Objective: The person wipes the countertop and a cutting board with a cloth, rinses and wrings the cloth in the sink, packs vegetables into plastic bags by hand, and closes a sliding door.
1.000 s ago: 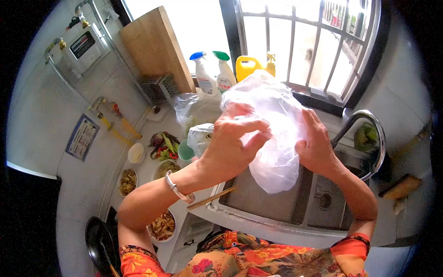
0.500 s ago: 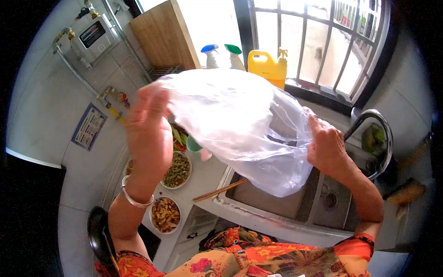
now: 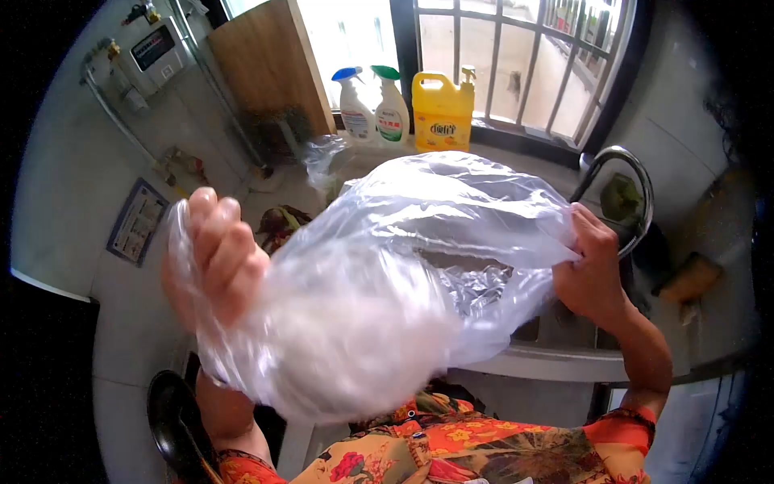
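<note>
Left of the yellow jug (image 3: 443,113), your left hand (image 3: 216,258) has its fingers curled tight around one side of the translucent plastic bag (image 3: 379,298), which spreads out nearer you than the jug; right of the jug, your right hand (image 3: 592,266) grips the bag's other side, fingers folded.

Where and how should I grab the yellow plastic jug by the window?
Probably best by the loop handle atop the yellow plastic jug, reaching down from above: the jug stands upright, the handle arches over an opening, and the translucent white plastic bag held in front reaches the jug's base in this view.
</note>
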Tool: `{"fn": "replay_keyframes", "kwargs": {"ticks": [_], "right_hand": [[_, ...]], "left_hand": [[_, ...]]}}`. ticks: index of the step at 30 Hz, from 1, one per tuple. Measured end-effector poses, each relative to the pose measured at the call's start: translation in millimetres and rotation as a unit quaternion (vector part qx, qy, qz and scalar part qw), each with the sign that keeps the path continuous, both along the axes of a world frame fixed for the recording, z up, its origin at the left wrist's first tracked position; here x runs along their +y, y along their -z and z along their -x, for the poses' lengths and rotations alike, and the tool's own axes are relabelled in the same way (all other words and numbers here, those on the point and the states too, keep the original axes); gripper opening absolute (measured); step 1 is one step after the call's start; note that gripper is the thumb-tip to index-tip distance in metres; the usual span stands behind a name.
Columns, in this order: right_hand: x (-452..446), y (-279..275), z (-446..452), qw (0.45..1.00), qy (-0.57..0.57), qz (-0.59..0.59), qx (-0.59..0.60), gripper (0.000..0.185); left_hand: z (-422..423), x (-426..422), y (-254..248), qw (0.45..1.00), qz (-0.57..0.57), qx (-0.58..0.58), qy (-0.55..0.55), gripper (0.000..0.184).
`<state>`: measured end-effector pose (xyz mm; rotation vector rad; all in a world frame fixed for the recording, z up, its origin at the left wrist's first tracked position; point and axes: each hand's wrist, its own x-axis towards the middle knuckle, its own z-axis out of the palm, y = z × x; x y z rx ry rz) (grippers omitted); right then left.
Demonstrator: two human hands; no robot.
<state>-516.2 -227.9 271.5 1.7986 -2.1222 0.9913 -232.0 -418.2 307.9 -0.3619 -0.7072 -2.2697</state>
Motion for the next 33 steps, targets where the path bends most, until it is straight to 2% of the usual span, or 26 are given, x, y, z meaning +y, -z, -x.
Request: {"fn": "replay_keyframes", "kwargs": {"ticks": [1,2,4,5,6,8,9,11,13,17,20,24,27,30,33], "right_hand": [[5,0,-5,0.996,-0.032,0.061,0.048,0.010],[13,-1,-10,0.997,-0.026,0.056,0.050,0.010],[34,-7,-24,0.998,-0.047,0.029,-0.005,0.026],[44,-10,-31,0.999,-0.043,0.013,0.011,0.028],[51,-13,-36,0.999,-0.035,0.004,0.014,0.028],[65,-19,-44,0.990,-0.103,0.040,0.088,0.016],[68,-24,-50,0.982,-0.122,0.067,0.130,0.023],[82,-24,-55,0.980,-0.120,0.075,0.138,0.027],[107,-28,-57,0.989,-0.092,0.014,0.116,0.050],[112,-31,-52,0.976,-0.147,0.040,0.155,0.045],[117,-23,-35,0.964,-0.191,0.068,0.173,0.054],[117,-13,-15,0.952,-0.198,0.108,0.208,0.059],[115,0,-1,0.968,-0.218,0.069,0.098,0.045],[112,8,15,0.965,-0.247,0.041,0.080,0.048],[108,15,26,0.965,-0.246,0.005,0.089,0.047]], "left_hand": [[-5,9,2,1.000,-0.005,0.002,0.006,0.022],[-9,18,4,1.000,0.004,0.003,-0.006,0.022],[-16,35,8,0.999,0.021,0.008,-0.028,0.021],[-19,39,11,0.999,0.020,0.010,-0.029,0.021],[-23,44,14,0.999,0.019,0.013,-0.030,0.021],[-32,49,23,0.999,0.010,0.032,-0.008,0.022],[-34,52,26,0.999,0.006,0.042,0.001,0.022],[-35,58,29,0.998,0.007,0.052,0.033,0.023],[-38,66,30,0.997,0.024,0.048,0.046,0.025],[-44,83,33,0.998,-0.026,0.049,0.030,0.026],[-50,97,34,0.998,-0.012,0.050,-0.028,0.024],[-30,118,33,0.997,0.020,0.037,-0.058,0.023],[-6,134,31,0.995,0.052,0.018,-0.081,0.022],[28,136,33,0.983,0.176,0.003,-0.057,0.019],[69,154,16,0.962,0.242,-0.013,-0.123,0.023]]}}
